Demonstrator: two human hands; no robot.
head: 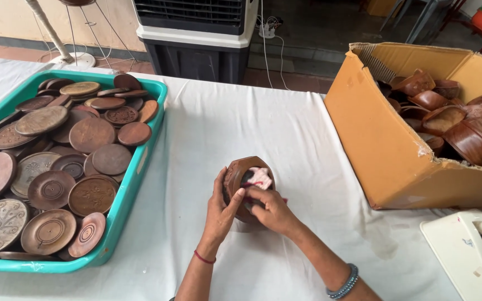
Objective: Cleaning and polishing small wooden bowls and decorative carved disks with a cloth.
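Note:
My left hand [219,209] grips the side of a brown wooden bowl [240,170] held just above the white-covered table [285,134]. My right hand [271,209] presses a white and pink cloth [260,176] into the bowl's opening. A red thread circles my left wrist and a grey beaded bracelet sits on my right forearm.
A teal plastic tray [135,173] at the left is heaped with several round carved wooden lids. An open cardboard box [380,145] at the right holds several wooden bowls. A cream tape dispenser [470,253] lies at the bottom right. An air cooler [196,33] stands beyond the table.

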